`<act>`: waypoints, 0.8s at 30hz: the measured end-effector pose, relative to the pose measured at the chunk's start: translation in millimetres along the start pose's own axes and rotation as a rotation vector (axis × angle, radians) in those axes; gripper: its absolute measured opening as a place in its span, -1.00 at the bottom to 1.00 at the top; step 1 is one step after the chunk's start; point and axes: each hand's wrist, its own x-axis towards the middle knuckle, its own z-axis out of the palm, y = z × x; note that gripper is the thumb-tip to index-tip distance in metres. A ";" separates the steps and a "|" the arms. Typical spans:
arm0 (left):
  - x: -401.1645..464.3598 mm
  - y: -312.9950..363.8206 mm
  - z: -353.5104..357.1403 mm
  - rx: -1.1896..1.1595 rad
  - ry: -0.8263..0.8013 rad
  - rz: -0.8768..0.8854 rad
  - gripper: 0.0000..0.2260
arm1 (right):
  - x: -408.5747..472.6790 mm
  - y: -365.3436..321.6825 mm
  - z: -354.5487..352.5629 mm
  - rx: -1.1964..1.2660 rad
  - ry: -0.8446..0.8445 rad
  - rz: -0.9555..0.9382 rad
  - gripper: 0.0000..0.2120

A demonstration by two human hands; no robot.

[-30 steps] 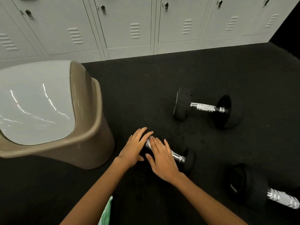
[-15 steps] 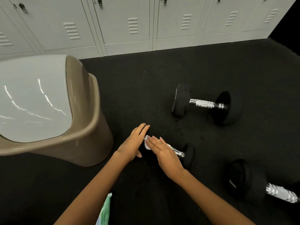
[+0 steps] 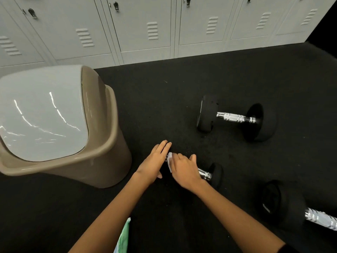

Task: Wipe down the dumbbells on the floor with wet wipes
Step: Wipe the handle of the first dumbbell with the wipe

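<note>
R hand (image 3: 184, 172) wraps wipe (image 3: 170, 160) on handle, L hand (image 3: 155, 164) flat hiding dumbbell (image 3: 209, 175) end

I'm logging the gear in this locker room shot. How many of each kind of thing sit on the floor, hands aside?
Dumbbells: 3, namely the small dumbbell under the hands, the middle dumbbell and the big dumbbell at the right edge
Bin: 1
White wipe: 1
Green packet, partly hidden: 1
Total: 6
</note>
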 end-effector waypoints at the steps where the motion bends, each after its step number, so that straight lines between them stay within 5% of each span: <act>1: 0.2 0.1 -0.7 -0.002 -0.003 -0.001 0.02 | -6.8 -1.9 6.6 -0.032 0.037 -0.039 -0.64; 4: -0.5 0.1 -0.7 -0.006 -0.001 -0.004 0.02 | -19.1 -0.3 21.4 -0.114 0.093 -0.120 -0.27; 7: -1.7 0.3 0.6 -0.036 0.012 -0.014 0.02 | -26.7 16.3 19.5 -0.173 0.064 -0.250 -0.16; 12: -0.6 1.8 -2.2 -0.064 0.008 -0.020 0.03 | -42.2 26.1 0.9 -0.230 -0.116 -0.324 -0.59; 14: -0.7 2.2 -2.1 -0.057 0.004 -0.018 0.04 | -40.6 25.1 -5.1 0.051 -0.130 -0.149 -0.52; 16: -1.2 2.1 -1.1 -0.056 0.004 -0.016 0.05 | -33.9 27.0 -14.4 0.365 0.036 -0.008 -0.49; 18: -1.3 2.3 -1.4 -0.055 0.004 -0.017 0.04 | -23.6 27.9 -23.1 0.414 0.158 0.052 -0.47; 20: -0.2 3.0 -3.3 -0.050 -0.004 -0.024 0.04 | -11.8 19.2 -28.1 0.382 0.054 0.123 -0.39; 24: 1.3 6.3 -9.6 -0.031 -0.044 -0.031 0.01 | 0.3 -3.9 -17.4 0.395 -0.091 0.103 -0.80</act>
